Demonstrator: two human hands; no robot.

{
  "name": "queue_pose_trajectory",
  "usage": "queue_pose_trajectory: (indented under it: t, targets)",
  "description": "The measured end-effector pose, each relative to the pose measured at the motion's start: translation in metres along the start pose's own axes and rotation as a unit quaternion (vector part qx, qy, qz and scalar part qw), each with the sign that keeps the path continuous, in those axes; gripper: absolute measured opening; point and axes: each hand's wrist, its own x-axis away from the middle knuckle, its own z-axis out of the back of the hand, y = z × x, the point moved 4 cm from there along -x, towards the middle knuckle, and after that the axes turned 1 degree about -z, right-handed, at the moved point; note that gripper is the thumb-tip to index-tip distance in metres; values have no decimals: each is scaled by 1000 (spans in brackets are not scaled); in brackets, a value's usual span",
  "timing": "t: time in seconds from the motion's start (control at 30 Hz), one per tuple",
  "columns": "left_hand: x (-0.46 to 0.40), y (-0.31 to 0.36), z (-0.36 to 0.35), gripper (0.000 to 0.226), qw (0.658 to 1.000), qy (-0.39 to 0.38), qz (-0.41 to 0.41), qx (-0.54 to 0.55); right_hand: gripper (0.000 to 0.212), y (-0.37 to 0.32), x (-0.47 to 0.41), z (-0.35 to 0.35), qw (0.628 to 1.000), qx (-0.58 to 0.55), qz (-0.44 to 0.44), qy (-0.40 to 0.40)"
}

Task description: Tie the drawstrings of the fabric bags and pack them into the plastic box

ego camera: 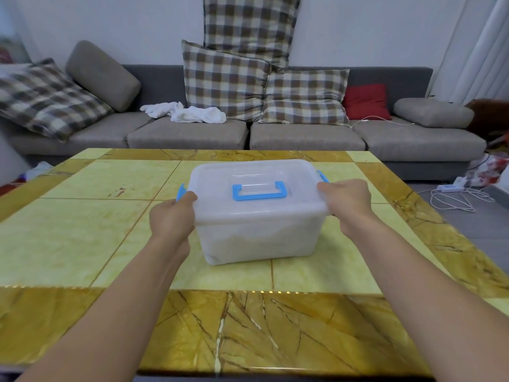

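Bright, even light (edges fisheye-bent)

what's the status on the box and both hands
Left hand and right hand each have a grip on a side of the box. Lid on, box on table. Nothing in the way.

Your bench (82, 238): glossy stone-look top, pale yellow-green panels inside brown veined border, thin brown seams between panels. Plastic box (256, 232) sits near middle, straddling panel seams, translucent, lid (248, 175) on. Blue handle (259, 192) lies flat on lid; blue side latches show at both ends. Pale mass visible through box wall, low inside; what it is, can't tell.
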Motion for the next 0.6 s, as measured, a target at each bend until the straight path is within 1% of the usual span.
queue_pose_trajectory:
  t: [0.07,0.13,0.2,0.3,0.37,0.43,0.47,0.5,0.53,0.57,0.6]
  targets:
    - [2,7,1,11,995,25,-78,-61,26,-8,4,-1,994,79,71,30]
    - [3,11,1,12,980,35,-147,-130,39,-14,6,0,979,153,133,35]
    - [-1,16,1,17,960,41,-197,-197,39,-21,5,1,956,235,170,41]
    - [-10,23,-4,22,908,8,-257,-331,33,-27,-2,-3,921,338,187,47]
    - [-14,27,-8,27,896,-57,-244,-366,29,-28,-3,-10,928,326,180,-8]
    - [-12,22,-12,43,909,-144,-176,-350,19,-18,-2,-21,946,261,151,-117]
    - [-10,21,-13,52,914,-174,-150,-334,31,-15,2,-23,952,230,120,-163]
    - [-9,22,-15,58,916,-189,-147,-323,49,-12,3,-22,954,207,99,-192]
    - [-5,27,-14,63,916,-184,-160,-319,61,-16,7,-19,953,204,83,-207]
    - [-5,37,-9,66,926,-144,-189,-293,67,-25,7,-16,956,200,102,-190]
    - [-4,50,-1,67,939,-87,-225,-244,68,-39,13,-7,957,204,131,-156]
